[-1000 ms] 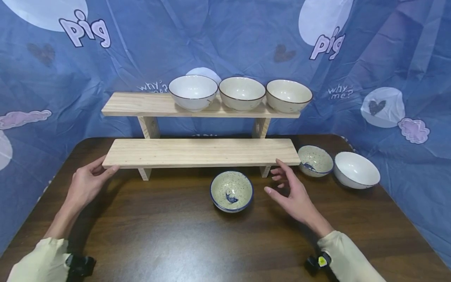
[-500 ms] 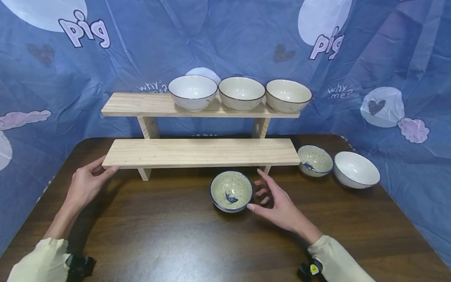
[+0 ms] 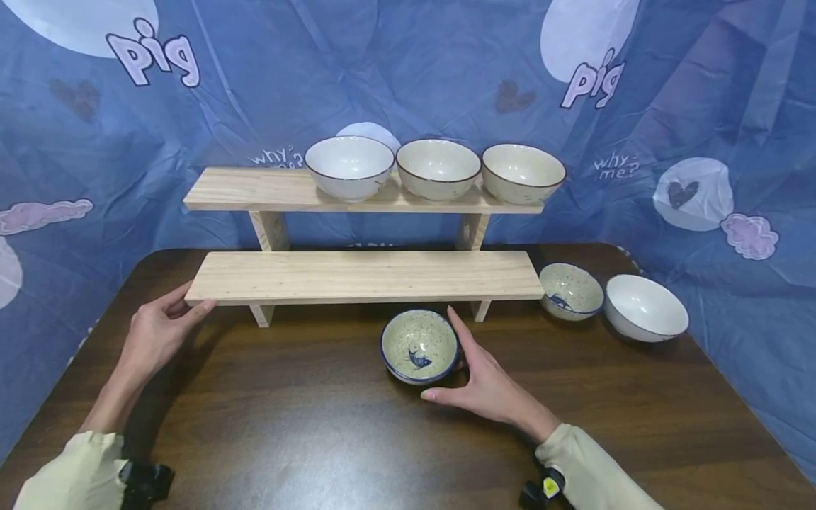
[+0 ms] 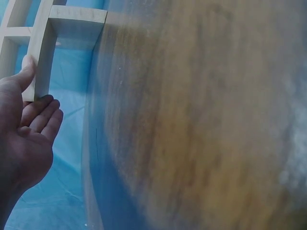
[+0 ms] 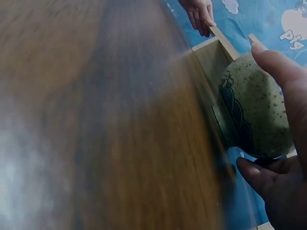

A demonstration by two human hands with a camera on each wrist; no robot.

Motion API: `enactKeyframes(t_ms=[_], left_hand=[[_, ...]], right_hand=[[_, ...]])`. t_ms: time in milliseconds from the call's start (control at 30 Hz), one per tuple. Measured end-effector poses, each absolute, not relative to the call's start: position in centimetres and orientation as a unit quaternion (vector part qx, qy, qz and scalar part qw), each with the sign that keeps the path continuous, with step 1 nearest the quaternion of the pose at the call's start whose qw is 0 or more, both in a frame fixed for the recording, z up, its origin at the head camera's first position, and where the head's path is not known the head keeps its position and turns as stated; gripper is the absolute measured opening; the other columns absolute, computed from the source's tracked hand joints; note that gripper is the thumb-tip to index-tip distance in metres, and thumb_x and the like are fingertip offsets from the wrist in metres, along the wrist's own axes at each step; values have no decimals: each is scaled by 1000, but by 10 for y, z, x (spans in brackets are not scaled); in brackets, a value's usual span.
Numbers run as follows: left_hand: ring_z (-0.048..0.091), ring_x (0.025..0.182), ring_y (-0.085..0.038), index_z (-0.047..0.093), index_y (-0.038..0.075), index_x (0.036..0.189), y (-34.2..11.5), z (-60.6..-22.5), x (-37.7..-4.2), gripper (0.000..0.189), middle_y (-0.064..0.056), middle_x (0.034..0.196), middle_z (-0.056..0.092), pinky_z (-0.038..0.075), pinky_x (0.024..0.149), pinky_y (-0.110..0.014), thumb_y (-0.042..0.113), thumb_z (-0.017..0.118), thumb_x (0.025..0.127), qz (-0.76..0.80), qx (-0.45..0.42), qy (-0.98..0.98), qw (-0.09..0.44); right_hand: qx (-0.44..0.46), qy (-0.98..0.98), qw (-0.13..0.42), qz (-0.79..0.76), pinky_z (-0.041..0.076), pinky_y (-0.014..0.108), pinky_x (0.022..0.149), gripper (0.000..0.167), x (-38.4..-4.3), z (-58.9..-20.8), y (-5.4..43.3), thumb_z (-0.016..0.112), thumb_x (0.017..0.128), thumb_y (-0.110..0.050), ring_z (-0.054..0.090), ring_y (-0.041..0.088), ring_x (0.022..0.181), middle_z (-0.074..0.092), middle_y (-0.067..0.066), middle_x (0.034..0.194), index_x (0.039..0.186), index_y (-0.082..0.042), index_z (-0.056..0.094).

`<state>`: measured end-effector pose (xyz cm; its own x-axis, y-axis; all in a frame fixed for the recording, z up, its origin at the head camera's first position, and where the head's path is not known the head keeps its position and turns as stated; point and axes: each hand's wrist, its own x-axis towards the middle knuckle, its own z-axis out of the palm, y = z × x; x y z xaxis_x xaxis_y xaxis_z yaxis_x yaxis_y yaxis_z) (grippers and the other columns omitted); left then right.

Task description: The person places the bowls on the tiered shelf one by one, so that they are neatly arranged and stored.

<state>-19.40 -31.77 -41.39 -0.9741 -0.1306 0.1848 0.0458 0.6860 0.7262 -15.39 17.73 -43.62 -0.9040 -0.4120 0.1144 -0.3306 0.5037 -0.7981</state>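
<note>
A speckled bowl [image 3: 417, 340] with a blue rim and a blue fish inside stands upright on the table, in front of the two-tier wooden shelf. My right hand [image 3: 481, 386] spreads around the bowl's right side, its thumb near the front and index finger by the right rim. In the right wrist view, the bowl's speckled outside [image 5: 259, 105] lies between thumb and fingers; firm contact cannot be made out. My left hand [image 3: 156, 329] holds the left end of the lower shelf board [image 3: 363, 276]. The left wrist view shows the thumb [image 4: 28, 69] against the board, other fingers around its end.
Three larger bowls [image 3: 438, 170] line the upper shelf board [image 3: 248, 188] toward its right. Right of the shelf, another blue-rimmed speckled bowl [image 3: 570, 292] and a white bowl [image 3: 645, 308] stand on the brown table [image 3: 287, 425]. A blue printed cloth [image 3: 414, 64] hangs behind.
My right hand has moved left from beside the shelf's right leg to around the fish bowl's right side. The left hand, shelf and bowls have stayed in place.
</note>
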Motion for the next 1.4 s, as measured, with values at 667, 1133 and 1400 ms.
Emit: enactKeyframes(t_ms=[667,1133,1400], left_hand=[[56,123,-52,44,-8,152,-318,-413,-192,73,-34,136,56,37,68,-5,41,66,103,-397,30,-912,104],[57,123,-51,45,-9,151,-316,-414,-193,71,-34,135,57,38,69,-4,39,66,103,-401,25,-909,108],[57,122,-51,45,-9,151,-317,-413,-193,70,-33,134,58,37,69,-4,39,66,103,-400,22,-910,111]], right_hand=[[-204,874,42,-438,22,55,118,120,-155,-441,165,88,83,-44,21,34,154,16,17,170,166,-6,11],[-187,869,-10,-458,29,53,115,118,-150,-442,164,95,75,-35,34,36,148,32,19,164,164,-4,25],[-207,863,-47,-459,31,54,114,117,-151,-439,162,97,72,-32,40,37,144,38,22,160,163,-5,29]])
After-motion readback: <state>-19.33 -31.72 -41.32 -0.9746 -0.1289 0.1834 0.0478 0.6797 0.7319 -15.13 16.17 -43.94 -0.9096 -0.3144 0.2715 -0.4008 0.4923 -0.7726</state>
